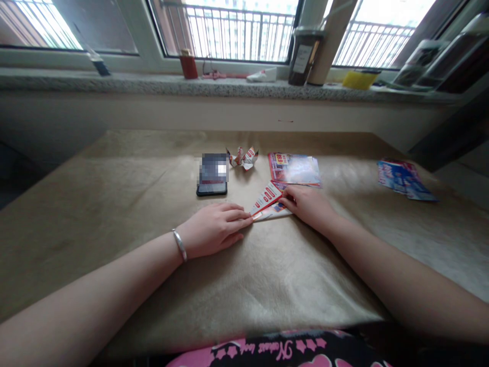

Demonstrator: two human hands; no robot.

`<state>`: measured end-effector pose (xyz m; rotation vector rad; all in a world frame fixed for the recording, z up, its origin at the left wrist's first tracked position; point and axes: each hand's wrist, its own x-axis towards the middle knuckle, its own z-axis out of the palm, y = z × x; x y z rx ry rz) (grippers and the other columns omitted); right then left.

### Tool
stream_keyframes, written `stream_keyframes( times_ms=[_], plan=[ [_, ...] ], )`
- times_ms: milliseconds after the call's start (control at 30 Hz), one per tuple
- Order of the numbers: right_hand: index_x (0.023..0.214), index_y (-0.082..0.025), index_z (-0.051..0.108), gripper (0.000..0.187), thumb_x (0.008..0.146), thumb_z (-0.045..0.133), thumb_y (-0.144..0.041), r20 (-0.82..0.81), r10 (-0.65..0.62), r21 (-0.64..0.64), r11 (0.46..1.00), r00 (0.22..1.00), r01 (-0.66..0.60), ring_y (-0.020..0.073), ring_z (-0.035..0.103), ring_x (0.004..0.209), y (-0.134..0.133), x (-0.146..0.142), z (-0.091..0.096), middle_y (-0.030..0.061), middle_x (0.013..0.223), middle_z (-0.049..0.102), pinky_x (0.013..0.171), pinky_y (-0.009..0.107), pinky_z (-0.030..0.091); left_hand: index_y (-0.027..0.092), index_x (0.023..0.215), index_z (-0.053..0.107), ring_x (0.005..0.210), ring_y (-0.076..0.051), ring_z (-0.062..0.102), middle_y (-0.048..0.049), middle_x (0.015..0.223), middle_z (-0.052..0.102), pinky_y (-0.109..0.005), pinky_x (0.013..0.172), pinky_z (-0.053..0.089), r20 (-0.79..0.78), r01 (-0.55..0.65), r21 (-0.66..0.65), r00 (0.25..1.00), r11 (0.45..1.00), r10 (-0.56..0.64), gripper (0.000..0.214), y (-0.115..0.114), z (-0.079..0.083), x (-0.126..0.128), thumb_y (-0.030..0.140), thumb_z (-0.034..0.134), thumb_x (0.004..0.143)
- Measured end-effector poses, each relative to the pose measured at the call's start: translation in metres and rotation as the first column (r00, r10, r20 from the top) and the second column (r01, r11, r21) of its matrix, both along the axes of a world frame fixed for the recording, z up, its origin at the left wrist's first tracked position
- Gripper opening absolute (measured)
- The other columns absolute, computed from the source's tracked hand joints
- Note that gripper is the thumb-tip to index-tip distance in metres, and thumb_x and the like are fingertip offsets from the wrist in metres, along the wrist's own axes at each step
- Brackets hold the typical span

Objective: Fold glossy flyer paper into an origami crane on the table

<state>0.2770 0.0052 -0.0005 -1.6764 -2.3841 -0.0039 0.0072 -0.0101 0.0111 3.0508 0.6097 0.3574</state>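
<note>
A partly folded sheet of printed paper [266,198], red and white with a slanted folded flap, lies on the table between my hands. My left hand [216,227], a silver bangle at its wrist, rests with fingers stretched out, fingertips on the paper's left corner. With thumb and fingers pinched together, my right hand [307,204] grips the flap at the paper's right side. Just beyond sits a stack of glossy printed flyers [296,169]. A folded paper figure [243,158] stands beside a smartphone [212,175], whose screen is blurred out.
More colourful flyers [405,179] lie at the right of the brown-covered table [114,204]. Along the stone windowsill [145,87] stand a red bottle-like container [188,64], a dark lidded container [303,57] and a yellow item [359,79].
</note>
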Motion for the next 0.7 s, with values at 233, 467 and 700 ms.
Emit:
stream_keyframes(
  times_ms=[233,467,700],
  plan=[
    [0.082,-0.022,0.059,0.018,0.087,0.051,-0.037,-0.037,-0.048,-0.031,0.998,0.998,0.047,0.018,0.059,0.071,0.0,0.004,0.0,0.004,0.084,0.067,0.06,0.027,0.037,0.016,0.127,0.052,0.111,-0.024,0.053,-0.0094,0.12,0.061,-0.04,0.092,0.049,0.006,0.004,-0.018,1.0,1.0,-0.003,0.039,0.001,-0.002,-0.002,0.026,0.048,0.089],
    [0.092,-0.02,0.062,0.016,0.085,0.054,-0.032,-0.097,0.141,0.223,0.968,0.985,-0.117,0.0239,0.053,0.098,-0.004,0.0,0.006,0.009,0.103,0.063,0.084,0.036,0.041,0.017,0.128,0.05,0.111,-0.023,0.053,-0.0079,0.123,0.059,-0.04,0.093,0.048,0.012,0.006,-0.042,1.0,0.999,-0.006,0.041,0.003,-0.001,-0.003,0.026,0.048,0.089],
    [0.09,-0.025,0.066,0.025,0.092,0.043,-0.035,0.04,0.294,0.18,0.938,0.955,-0.297,0.0232,0.052,0.1,-0.021,-0.018,0.011,0.0033,0.095,0.069,0.095,0.042,0.027,0.018,0.135,0.042,0.115,-0.024,0.048,-0.007,0.131,0.054,-0.041,0.098,0.043,-0.024,0.0,-0.039,1.0,0.999,-0.001,0.047,0.004,-0.003,-0.002,0.027,0.046,0.09]
  ],
)
